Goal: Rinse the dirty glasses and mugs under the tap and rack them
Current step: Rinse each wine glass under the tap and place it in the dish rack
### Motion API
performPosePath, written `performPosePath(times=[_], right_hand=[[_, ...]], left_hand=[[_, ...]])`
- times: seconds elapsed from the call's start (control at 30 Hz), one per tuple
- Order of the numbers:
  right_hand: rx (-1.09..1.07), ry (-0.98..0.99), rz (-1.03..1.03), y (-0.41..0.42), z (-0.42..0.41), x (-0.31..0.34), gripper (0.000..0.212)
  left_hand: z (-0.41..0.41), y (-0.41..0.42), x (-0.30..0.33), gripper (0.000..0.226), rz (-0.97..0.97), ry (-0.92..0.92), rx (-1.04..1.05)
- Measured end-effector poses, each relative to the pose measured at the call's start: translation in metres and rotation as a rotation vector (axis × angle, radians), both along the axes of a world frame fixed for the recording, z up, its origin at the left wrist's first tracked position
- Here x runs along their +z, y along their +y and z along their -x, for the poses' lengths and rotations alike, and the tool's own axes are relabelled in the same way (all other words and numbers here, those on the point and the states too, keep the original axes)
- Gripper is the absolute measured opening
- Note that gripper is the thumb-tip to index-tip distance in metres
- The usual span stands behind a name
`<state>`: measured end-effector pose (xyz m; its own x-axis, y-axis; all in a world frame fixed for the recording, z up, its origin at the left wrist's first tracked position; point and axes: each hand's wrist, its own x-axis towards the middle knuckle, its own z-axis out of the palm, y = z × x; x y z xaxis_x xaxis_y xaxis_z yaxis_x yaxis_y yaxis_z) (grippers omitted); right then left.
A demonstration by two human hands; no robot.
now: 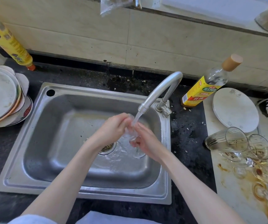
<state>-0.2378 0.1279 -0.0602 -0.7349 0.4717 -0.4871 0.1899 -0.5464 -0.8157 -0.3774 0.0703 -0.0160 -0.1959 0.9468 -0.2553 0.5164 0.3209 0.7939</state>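
Clear glass (132, 132) sits under the running tap (155, 94), gripped over the steel sink (25, 143) between both hands: the left hand (113, 126) curled round its upper side, the right hand (143, 142) wrapped round its lower end. Stained glasses (243, 147) lie tumbled on the counter to the right, no rack visible. Wet, slick glass could slip from the fingers and crack in the basin.

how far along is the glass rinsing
Early on, it seems. No rinsed glass or rack shows in view. In hand: both the left hand and right hand hold a clear glass under the running tap over the sink. Left: a cluster of stained glasses lying on the right-hand board.
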Motion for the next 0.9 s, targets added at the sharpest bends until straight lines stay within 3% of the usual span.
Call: performPosePath(times=[0.1,0.2,0.3,0.4,0.5,0.6,0.7,0.77,0.9], right_hand=[[0.157,0.0,0.14,0.007,-0.001,0.009,0.052],[0.136,0.006,0.117,0.002,0.006,0.007,0.059],[0.039,-0.008,-0.073,-0.009,0.014,0.009,0.043],[0.0,-0.115,-0.297,-0.012,0.015,0.014,0.045],[0.02,-0.093,-0.245,-0.007,0.009,0.01,0.059],[0.112,-0.003,0.101,0.008,0.003,0.009,0.058],[0.138,0.038,0.232,0.013,-0.002,0.013,0.061],[0.099,0.044,0.133,0.01,-0.001,0.011,0.06],[0.002,-0.094,-0.273,0.001,0.003,0.013,0.069]], left_hand=[[0.002,-0.004,0.002,0.027,-0.036,-0.118,0.0],[-0.007,0.003,0.004,0.032,-0.052,0.087,0.05],[-0.013,0.012,0.009,0.039,0.012,0.289,0.132],[-0.013,0.013,0.006,0.039,0.025,0.363,0.187],[-0.006,0.008,0.0,0.032,-0.029,0.13,0.14],[0.0,-0.002,-0.003,0.031,-0.138,-0.096,0.041],[0.001,-0.003,0.0,0.029,-0.159,-0.13,0.03],[-0.002,0.003,0.005,0.033,-0.089,-0.042,0.018],[-0.002,0.011,0.011,0.034,0.079,0.029,0.017]])
